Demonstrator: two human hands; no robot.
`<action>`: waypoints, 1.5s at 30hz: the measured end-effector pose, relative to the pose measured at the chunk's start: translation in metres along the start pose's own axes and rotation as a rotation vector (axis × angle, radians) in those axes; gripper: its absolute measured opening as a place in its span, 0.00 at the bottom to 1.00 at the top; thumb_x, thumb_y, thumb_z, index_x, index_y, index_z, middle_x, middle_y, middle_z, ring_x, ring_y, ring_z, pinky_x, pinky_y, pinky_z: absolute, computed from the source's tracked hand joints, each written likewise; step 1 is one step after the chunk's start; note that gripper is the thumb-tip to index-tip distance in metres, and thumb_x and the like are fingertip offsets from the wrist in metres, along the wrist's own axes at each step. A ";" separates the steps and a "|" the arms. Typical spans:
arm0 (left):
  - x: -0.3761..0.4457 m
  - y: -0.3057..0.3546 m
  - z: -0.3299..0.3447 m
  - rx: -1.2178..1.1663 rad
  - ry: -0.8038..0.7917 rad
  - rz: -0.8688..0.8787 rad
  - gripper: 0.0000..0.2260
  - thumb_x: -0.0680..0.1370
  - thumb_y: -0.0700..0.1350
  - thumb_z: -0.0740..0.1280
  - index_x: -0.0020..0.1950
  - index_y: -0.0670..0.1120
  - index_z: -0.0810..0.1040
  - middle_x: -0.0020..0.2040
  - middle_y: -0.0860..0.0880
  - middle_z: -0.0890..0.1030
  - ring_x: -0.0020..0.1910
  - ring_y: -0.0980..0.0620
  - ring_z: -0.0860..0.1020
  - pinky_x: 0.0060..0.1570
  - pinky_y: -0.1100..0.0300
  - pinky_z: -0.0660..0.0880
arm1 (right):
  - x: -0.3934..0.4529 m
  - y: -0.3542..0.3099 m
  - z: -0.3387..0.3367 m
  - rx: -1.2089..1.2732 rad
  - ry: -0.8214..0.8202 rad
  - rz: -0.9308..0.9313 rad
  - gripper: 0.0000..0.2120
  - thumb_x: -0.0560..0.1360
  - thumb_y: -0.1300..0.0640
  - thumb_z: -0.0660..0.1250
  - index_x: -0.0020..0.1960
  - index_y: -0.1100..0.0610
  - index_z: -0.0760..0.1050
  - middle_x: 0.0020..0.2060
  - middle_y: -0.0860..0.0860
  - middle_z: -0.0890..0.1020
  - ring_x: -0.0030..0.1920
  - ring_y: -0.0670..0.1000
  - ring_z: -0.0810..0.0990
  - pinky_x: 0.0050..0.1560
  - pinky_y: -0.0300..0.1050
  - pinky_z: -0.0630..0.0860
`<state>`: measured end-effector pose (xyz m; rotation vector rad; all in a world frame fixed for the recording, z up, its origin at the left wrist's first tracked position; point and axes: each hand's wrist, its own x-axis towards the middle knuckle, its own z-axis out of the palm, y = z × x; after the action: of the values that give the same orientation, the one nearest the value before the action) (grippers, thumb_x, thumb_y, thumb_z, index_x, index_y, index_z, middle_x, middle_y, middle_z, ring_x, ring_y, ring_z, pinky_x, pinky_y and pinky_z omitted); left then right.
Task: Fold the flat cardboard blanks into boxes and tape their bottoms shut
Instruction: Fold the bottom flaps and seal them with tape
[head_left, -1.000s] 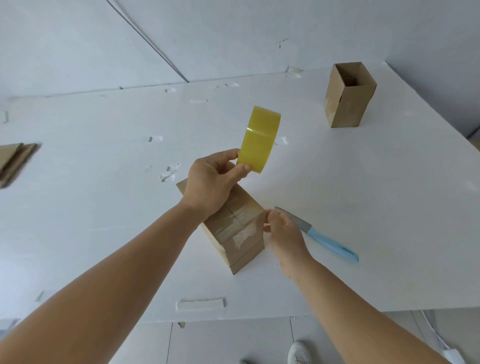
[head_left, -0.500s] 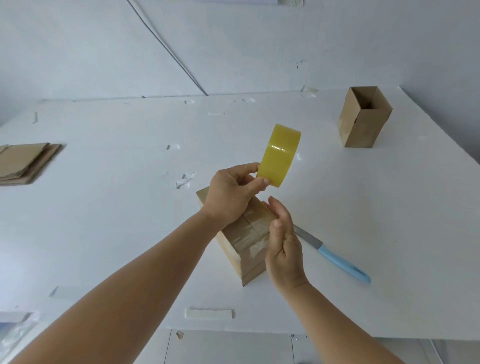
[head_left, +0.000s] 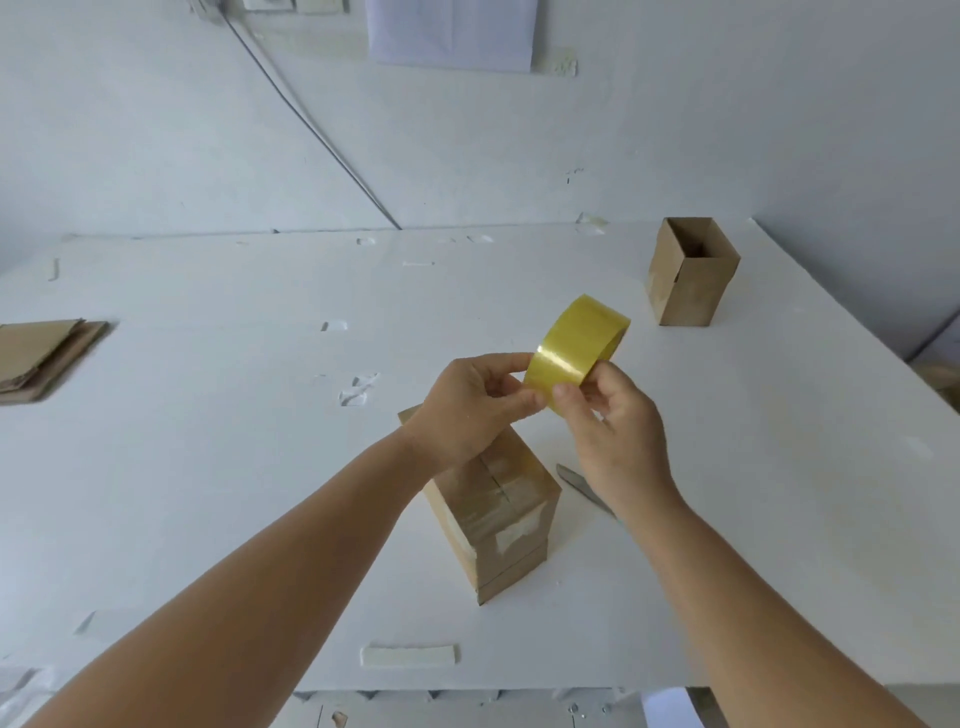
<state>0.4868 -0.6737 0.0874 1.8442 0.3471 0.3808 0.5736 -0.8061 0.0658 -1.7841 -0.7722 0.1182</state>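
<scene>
Fingers of our left hand (head_left: 475, 402) curl round the yellow tape roll (head_left: 574, 353), while our right hand (head_left: 605, 415) pinches its near edge, both raised above the box (head_left: 498, 512) standing bottom-up on the table (head_left: 208, 467), tape already across its flaps. We judge we are hunting the free end; next we must peel a fresh strip and lay it over the seam.

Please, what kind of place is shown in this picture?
Probably a simple packing workbench in a plain white room. A stack of flat brown cardboard blanks lies on the wide white table, a folded open brown box stands far right, and both hands hold a yellow tape roll.
</scene>
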 end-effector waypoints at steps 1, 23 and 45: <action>0.001 0.006 0.000 0.040 -0.036 0.000 0.13 0.75 0.42 0.71 0.52 0.61 0.82 0.35 0.43 0.75 0.36 0.48 0.69 0.43 0.58 0.68 | 0.003 -0.003 -0.005 0.000 0.004 -0.004 0.05 0.77 0.53 0.65 0.49 0.54 0.78 0.40 0.42 0.82 0.44 0.39 0.79 0.41 0.32 0.73; 0.002 0.006 0.036 0.835 0.016 -0.040 0.14 0.72 0.61 0.69 0.50 0.52 0.78 0.41 0.54 0.77 0.45 0.54 0.75 0.40 0.59 0.72 | 0.012 0.028 -0.044 -0.387 -0.057 0.037 0.14 0.78 0.54 0.60 0.34 0.55 0.64 0.29 0.49 0.69 0.31 0.49 0.68 0.30 0.44 0.61; -0.109 -0.054 0.025 0.452 0.299 -0.073 0.39 0.71 0.67 0.56 0.77 0.52 0.50 0.78 0.49 0.44 0.73 0.71 0.41 0.71 0.68 0.58 | -0.053 0.021 0.032 -0.068 -0.433 0.046 0.29 0.79 0.45 0.58 0.76 0.49 0.55 0.67 0.48 0.74 0.64 0.45 0.73 0.60 0.38 0.69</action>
<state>0.3968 -0.7252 0.0193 2.2074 0.7527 0.5641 0.5278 -0.8127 0.0202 -1.8654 -1.0503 0.5281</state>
